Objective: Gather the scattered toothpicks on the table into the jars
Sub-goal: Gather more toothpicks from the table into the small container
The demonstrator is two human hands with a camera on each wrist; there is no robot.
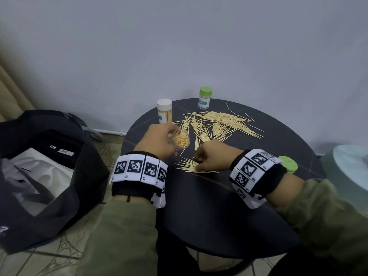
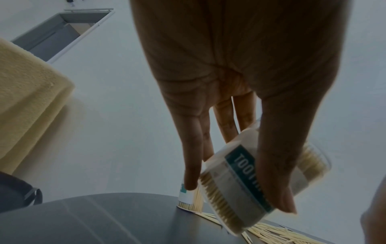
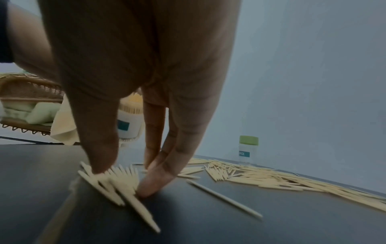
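Left hand (image 1: 157, 143) grips an open toothpick jar (image 1: 180, 140), tilted, frame centre. Right hand (image 1: 214, 156) pinches a fanned toothpick bundle (image 1: 194, 166) flat on the tabletop (image 1: 219, 206). Light, stiff, slippery: best pinched mid-length.

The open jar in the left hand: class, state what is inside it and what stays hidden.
The open jar, gripped by the left hand, is packed with toothpicks standing on end. Its label and fingers cover part of the contents.
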